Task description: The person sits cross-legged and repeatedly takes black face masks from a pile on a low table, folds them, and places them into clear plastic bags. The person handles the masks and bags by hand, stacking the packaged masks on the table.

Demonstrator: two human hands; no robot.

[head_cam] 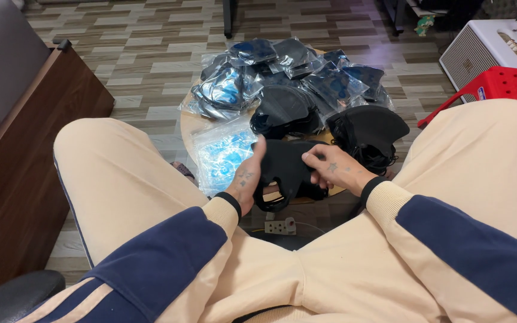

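Note:
My left hand [245,177] and my right hand [333,169] both hold a black fabric face mask [285,169] between my knees, above a small round wooden table [190,124]. The left hand grips its left edge, the right hand pinches its right side. Just beyond lie two stacks of loose black masks [369,133] and a pile of masks sealed in clear plastic bags [282,75]. A flat stack of empty clear bags with blue print [221,155] lies by my left hand.
A dark wooden cabinet [28,161] stands at the left. A red plastic stool [501,84] and a white speaker box [486,45] sit at the far right. A white power strip [280,226] lies on the wood-pattern floor under my hands.

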